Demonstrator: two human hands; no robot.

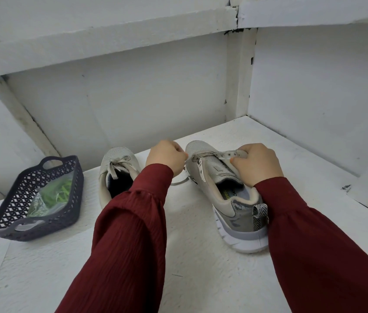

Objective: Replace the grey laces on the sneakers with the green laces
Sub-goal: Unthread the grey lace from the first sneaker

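Barely begun: the basket (76,177) holds the green laces (58,193) (bagged, untouched), and the left sneaker (113,163) is fully laced. On the right sneaker (230,199), the right hand (257,162) grips the eyelet strip; the left hand (166,155) pinches its seemingly half-unthreaded grey lace (179,182).

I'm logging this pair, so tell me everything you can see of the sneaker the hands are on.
The sneaker is grey mesh with a darker patterned heel, white sole and striped heel loop. It stands on the white shelf, toe pointing away. The right hand grips its eyelet strip; the left hand pinches its grey lace, partly pulled out.
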